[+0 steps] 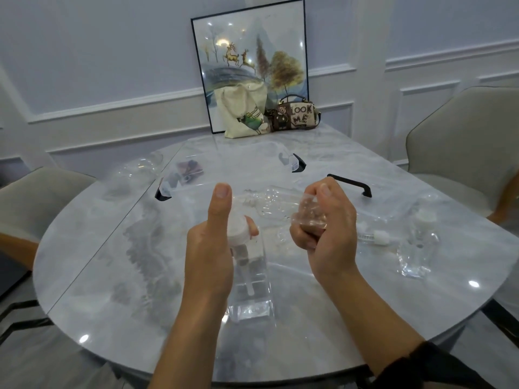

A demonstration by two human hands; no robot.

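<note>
Grey-veined marble makes up the bench, which fills most of the frame, with a pale upholstered chair at the left edge and another at the upper right. At top centre a black-framed picture of deer and trees leans on the panelled wall. A cream tote bag and a small lettered handbag stand in front of it, side by side. Mid-frame lies a clear storage box with black clips, and just right of it a clear lid with a black handle. More clear bottles lie at the right. In the lower middle the left hand grips a square clear bottle by its neck. Its fingers are curled under the white cap and its thumb sticks straight up. The bottle's base points down at the bench, though I cannot tell whether it rests there. Just right of it, apart from the bottle, the right hand is closed around a crumpled clear plastic wrap.
</note>
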